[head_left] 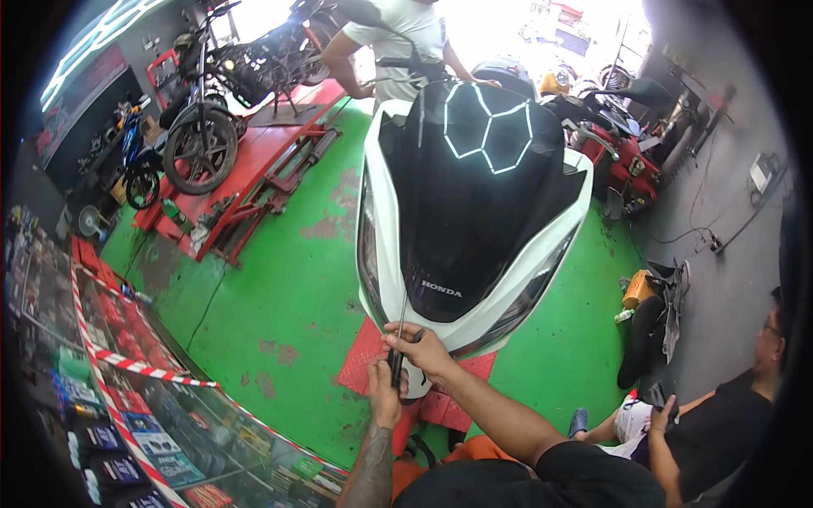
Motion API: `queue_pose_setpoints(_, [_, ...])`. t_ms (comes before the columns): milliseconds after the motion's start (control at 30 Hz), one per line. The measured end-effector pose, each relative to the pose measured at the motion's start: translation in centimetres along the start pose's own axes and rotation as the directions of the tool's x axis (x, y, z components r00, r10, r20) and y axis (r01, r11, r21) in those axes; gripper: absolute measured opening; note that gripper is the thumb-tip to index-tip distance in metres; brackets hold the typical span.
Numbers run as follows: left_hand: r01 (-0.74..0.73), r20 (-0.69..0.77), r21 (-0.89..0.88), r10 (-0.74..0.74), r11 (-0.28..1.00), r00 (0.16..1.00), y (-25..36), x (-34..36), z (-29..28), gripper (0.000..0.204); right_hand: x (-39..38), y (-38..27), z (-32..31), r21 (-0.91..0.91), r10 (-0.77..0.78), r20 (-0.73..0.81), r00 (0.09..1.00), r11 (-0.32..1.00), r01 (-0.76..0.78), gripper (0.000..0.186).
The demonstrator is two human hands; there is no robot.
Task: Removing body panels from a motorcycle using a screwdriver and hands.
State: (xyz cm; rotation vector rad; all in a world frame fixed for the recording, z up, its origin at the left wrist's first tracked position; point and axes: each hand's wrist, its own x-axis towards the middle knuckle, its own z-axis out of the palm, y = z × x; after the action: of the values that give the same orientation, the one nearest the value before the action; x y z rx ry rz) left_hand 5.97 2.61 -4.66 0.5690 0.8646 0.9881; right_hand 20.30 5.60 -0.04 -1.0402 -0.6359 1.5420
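Observation:
A white scooter (381, 245) with a glossy black front panel (474, 195) stands nose-first in front of me on a red lift platform (360, 368). Both my hands meet just under its nose. My left hand (385, 396) is wrapped around the black handle of a long thin tool (401, 317), which looks like a screwdriver. Its slim shaft runs up along the edge of the black panel. My right hand (421, 349) pinches the same tool just above the handle, fingers closed on it.
A dark motorcycle (216, 102) stands on a red lift at the upper left. A person in a white shirt (394, 42) works behind the scooter. Another person (720, 423) sits at the right. A glass display case (169, 406) edged with red-and-white tape fills the lower left.

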Motion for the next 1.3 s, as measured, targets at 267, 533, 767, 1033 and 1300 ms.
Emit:
queue_pose_setpoints(267, [0.001,-0.081,0.06,0.004,0.998,0.997,1.1,0.1,-0.3,0.029,-0.9,-1.8,1.0,-0.111,0.068,-0.043,0.997,0.991,-0.073,0.04])
queue_pose_setpoints(533, [-0.522,0.006,0.481,0.593,0.704,0.805,1.6,0.2,0.3,0.033,-0.4,-0.6,1.9,-0.134,0.074,-0.15,0.986,0.986,-0.095,0.039])
queue_pose_setpoints(767, [0.103,-0.039,0.033,-0.102,0.994,0.994,4.8,0.4,-0.7,0.026,-1.5,-2.3,2.2,-0.019,0.129,-0.02,0.991,0.991,-0.129,0.037])
queue_pose_setpoints(1033, [-0.578,0.212,0.714,0.665,0.396,0.716,3.9,0.9,-1.0,0.047,0.2,0.7,2.6,-0.246,-0.017,-0.265,0.964,0.968,-0.051,0.037])
queue_pose_setpoints(1300, [-0.079,0.132,0.284,0.043,0.956,0.99,4.4,2.0,-2.9,0.026,-0.5,-0.9,4.0,-0.158,0.05,-0.132,0.99,0.985,-0.071,0.031])
